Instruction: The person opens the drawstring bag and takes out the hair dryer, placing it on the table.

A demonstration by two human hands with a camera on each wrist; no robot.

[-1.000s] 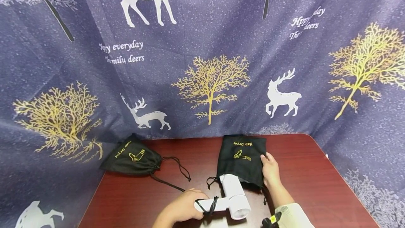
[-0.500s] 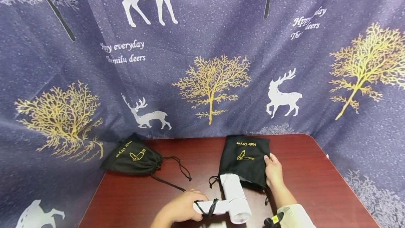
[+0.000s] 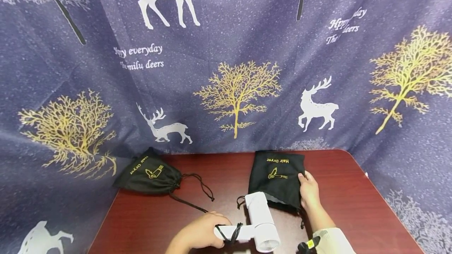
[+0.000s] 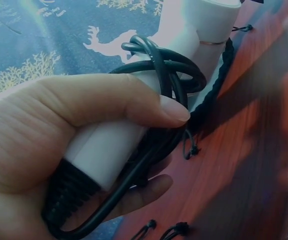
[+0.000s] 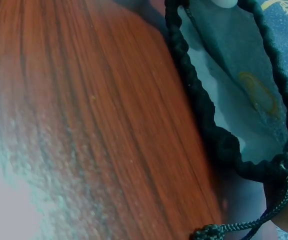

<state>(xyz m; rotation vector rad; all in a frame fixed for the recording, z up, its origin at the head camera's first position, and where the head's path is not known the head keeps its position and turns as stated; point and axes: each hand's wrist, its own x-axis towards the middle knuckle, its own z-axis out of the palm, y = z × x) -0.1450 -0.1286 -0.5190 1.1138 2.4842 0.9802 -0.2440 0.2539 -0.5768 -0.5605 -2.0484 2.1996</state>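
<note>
In the head view my left hand (image 3: 203, 231) grips the handle of a white hair dryer (image 3: 262, 220). A black cord (image 4: 171, 82) is looped around that handle, and my thumb presses over it in the left wrist view. The dryer's barrel points away from me, its far end at the mouth of a black drawstring pouch (image 3: 277, 181) printed "Hair Dryer". My right hand (image 3: 309, 191) pinches the pouch's right edge. From the right wrist, the pouch's gathered rim (image 5: 201, 102) gapes open on a grey lining, with a bit of white at the top.
A second black pouch (image 3: 150, 175), its mouth drawn in, lies at the table's back left with its drawstrings (image 3: 203, 187) trailing right. The reddish-brown table (image 3: 353, 203) meets a blue deer-patterned cloth (image 3: 219, 38) behind. A black strap device (image 3: 308, 245) sits at my right sleeve.
My right hand and the pouch have shifted slightly right. The dryer has come a little nearer to me, and its far end now overlaps the pouch less.
</note>
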